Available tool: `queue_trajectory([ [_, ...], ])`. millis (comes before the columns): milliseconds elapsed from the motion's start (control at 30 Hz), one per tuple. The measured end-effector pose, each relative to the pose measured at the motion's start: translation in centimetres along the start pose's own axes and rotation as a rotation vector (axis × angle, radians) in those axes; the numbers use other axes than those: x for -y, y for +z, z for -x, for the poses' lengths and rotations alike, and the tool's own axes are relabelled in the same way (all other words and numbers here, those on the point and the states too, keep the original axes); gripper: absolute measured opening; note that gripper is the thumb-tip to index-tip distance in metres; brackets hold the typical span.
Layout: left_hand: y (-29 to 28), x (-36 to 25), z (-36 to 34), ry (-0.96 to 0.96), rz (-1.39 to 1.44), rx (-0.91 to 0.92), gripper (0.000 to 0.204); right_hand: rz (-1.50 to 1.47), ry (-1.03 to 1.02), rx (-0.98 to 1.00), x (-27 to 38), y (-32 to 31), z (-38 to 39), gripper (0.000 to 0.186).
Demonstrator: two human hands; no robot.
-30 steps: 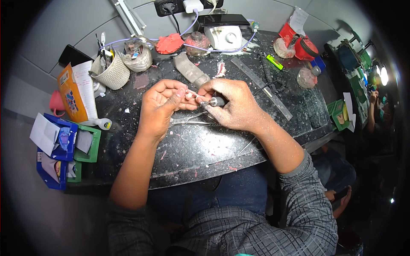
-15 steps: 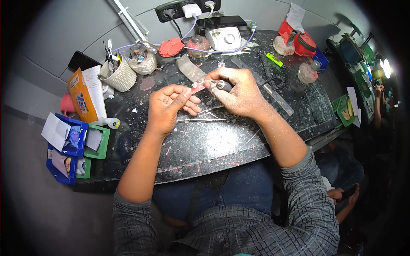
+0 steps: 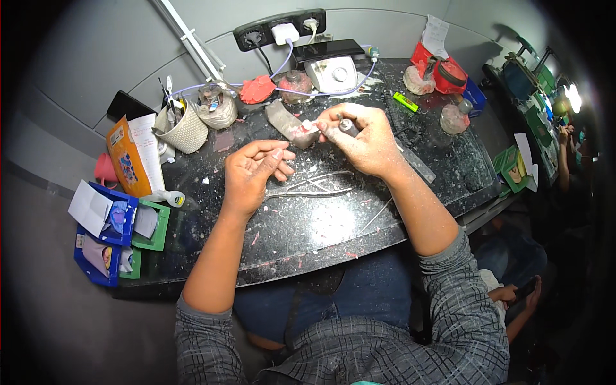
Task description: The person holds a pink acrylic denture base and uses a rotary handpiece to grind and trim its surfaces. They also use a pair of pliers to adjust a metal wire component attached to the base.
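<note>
My right hand (image 3: 372, 142) is closed around a grey rotary handpiece (image 3: 347, 126). At its fingertips is a small pink-and-white piece (image 3: 309, 125), which looks like dental work, over the end of a worn grey block (image 3: 286, 122). My left hand (image 3: 249, 176) hovers to the left of it, fingers loosely curled and apart, with nothing visible in them. Silver pliers (image 3: 314, 191) lie on the dark, dusty bench (image 3: 289, 247) just right of my left hand. White dust coats my right hand.
Behind stand a white control unit (image 3: 333, 75) with a knob, glass jars (image 3: 217, 108) and a woven cup (image 3: 184, 131) of tools. Blue trays (image 3: 122, 234) sit at the left edge. A green lighter (image 3: 405, 102) and metal ruler (image 3: 417, 163) lie right. Another person's hands (image 3: 516, 296) hold a phone.
The pink piece has left my left hand's fingers and is now at my right fingertips. My hands have moved apart, and the pliers show more fully between them.
</note>
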State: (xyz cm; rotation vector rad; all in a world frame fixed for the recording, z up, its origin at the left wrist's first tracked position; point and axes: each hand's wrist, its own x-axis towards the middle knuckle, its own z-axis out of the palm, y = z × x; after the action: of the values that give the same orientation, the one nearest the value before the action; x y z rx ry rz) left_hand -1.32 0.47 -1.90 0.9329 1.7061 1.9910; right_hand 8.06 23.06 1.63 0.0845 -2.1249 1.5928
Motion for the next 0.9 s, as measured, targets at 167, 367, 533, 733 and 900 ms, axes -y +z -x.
queue_trajectory([
  [167,0.4,-0.5,0.2,-0.02,-0.058,-0.018,0.023,-0.251,0.225,-0.472,0.4,-3.4,-1.7,0.01],
  [367,0.6,-0.2,0.2,-0.04,-0.073,-0.026,0.022,0.001,0.495,-0.721,-3.9,-12.6,-2.4,0.011],
  [533,0.5,0.3,0.0,-0.042,-0.209,-0.088,0.022,0.528,0.649,-0.568,-5.0,-14.7,-1.9,0.03],
  [733,-0.4,0.9,-0.1,-0.001,-0.287,-0.131,0.02,0.743,0.353,-0.223,-3.2,-7.7,-2.8,0.048],
  [900,-0.9,0.9,0.1,-0.027,-0.332,-0.151,0.019,0.74,0.406,0.027,-2.7,-1.0,-4.5,0.05],
])
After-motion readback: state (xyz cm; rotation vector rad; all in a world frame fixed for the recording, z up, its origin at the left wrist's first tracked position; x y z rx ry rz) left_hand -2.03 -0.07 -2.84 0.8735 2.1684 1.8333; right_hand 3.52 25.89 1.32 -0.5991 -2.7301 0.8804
